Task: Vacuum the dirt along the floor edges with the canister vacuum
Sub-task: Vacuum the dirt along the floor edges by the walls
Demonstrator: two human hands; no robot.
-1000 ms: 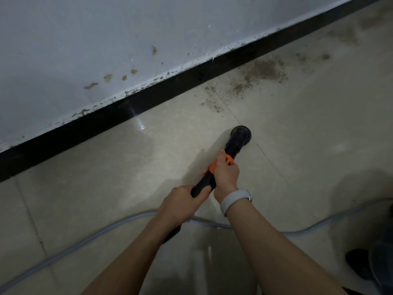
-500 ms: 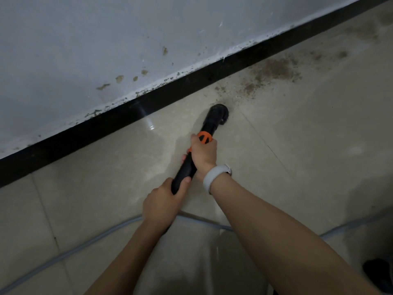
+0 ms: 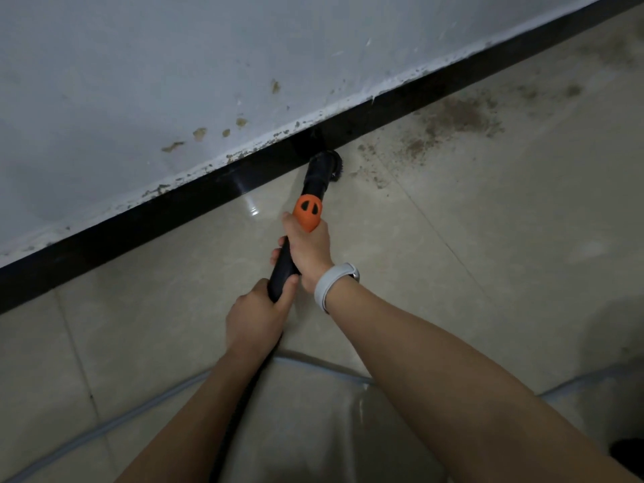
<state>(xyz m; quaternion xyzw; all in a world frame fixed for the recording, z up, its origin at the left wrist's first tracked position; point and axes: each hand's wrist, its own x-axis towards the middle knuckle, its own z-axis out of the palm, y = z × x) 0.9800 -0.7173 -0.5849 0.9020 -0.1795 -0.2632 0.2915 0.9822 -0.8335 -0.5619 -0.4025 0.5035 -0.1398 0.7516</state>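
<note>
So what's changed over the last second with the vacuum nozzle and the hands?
The nozzle went forward from open floor to the black baseboard, now at the left end of the dirt. Both arms stretched out with it. Unchanged: the right hand grips the wand just behind the orange piece, the left hand farther back. The grey hose lies on the floor.
</note>
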